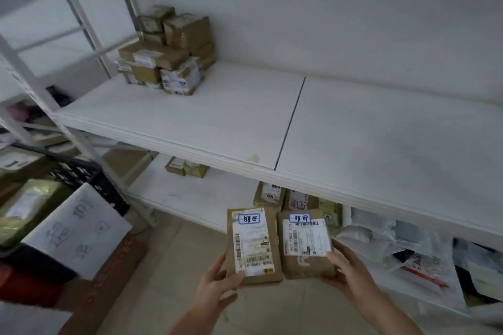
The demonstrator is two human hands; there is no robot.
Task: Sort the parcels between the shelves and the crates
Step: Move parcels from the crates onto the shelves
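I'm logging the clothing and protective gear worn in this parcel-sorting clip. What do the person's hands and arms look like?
Both are bare: no gloves on the left hand or the right hand, and no sleeves on either forearm as far as the frame shows. No watch, ring or wristband is visible, though the picture is soft.

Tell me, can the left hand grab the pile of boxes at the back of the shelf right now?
Probably not yet. The left hand already holds a parcel, and the pile of boxes sits far back on the shelf. Nothing blocks the way, though.
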